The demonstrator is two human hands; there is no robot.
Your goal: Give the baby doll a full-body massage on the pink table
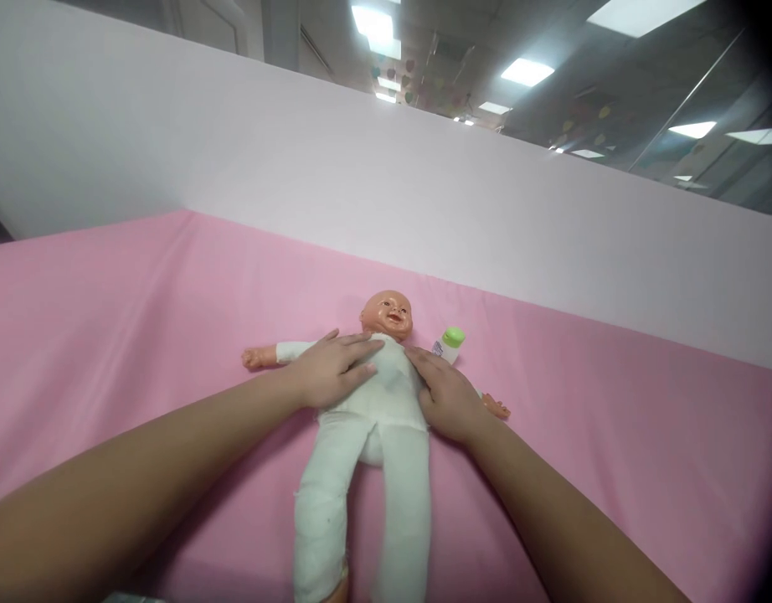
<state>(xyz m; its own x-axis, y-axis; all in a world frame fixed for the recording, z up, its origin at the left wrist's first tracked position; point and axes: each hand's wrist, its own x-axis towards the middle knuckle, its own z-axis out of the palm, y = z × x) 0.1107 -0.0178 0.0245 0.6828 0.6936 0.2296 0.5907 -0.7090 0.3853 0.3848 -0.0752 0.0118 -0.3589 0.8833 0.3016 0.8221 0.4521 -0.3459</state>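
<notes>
A baby doll (379, 427) with a white cloth body and a hard plastic head lies on its back, head away from me. My left hand (336, 368) rests on the left side of its chest, fingers stretched out and slightly apart. On the other side of the chest, my right hand (445, 392) lies with its fingers extended along the doll's shoulder and flank. Neither hand grips anything. Just beyond my right hand is a small white bottle (449, 343) with a green cap, its lower part hidden by the hand.
Pink cloth (612, 435) covers the surface under the doll. A white panel (424, 193) rises along the far edge. Above it, a reflective or see-through area shows ceiling lights (527, 72).
</notes>
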